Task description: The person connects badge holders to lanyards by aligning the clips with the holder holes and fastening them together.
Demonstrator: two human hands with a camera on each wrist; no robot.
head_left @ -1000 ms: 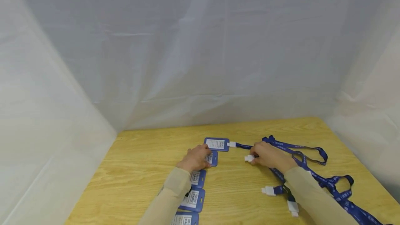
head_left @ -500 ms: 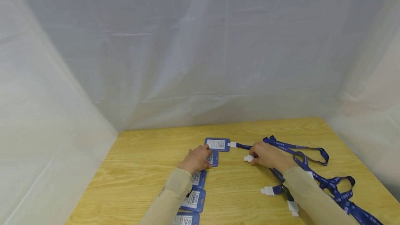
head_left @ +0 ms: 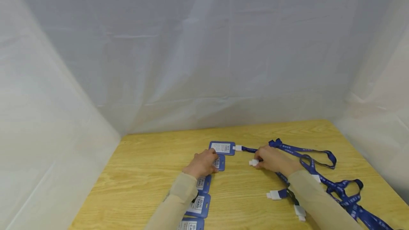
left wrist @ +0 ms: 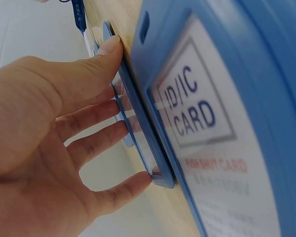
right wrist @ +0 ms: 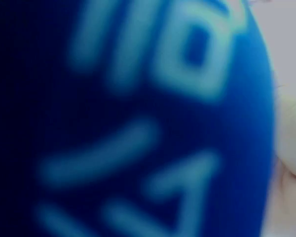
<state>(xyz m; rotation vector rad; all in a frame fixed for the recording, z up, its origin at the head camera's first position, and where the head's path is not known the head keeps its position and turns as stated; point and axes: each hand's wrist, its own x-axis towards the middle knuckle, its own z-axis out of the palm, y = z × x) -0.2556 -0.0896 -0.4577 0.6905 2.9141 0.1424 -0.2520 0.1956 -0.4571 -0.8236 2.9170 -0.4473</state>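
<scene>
My left hand (head_left: 202,163) grips a blue ID card holder (head_left: 221,163), thumb on one long edge and fingers along the other. In the left wrist view that holder (left wrist: 143,116) lies low over the wood, beyond a nearer one. Facing it across a short gap, my right hand (head_left: 274,159) pinches the white clip (head_left: 254,162) of a blue lanyard. Just behind, another card holder (head_left: 222,142) lies joined to a white clip (head_left: 237,148) on its own lanyard. A blue strap with pale lettering (right wrist: 246,113) fills most of the right wrist view, blurred.
Several more card holders (head_left: 201,205) lie in a column under and beside my left forearm. Blue lanyards (head_left: 343,191) spread over the right side of the wooden table (head_left: 143,173). Loose white clips (head_left: 274,195) lie near my right forearm. Pale sheeting (head_left: 204,63) hangs behind the table.
My left hand has shifted slightly right and toward me with the card holder. The clip in my right hand has edged a little left, so the gap between them is narrower.
</scene>
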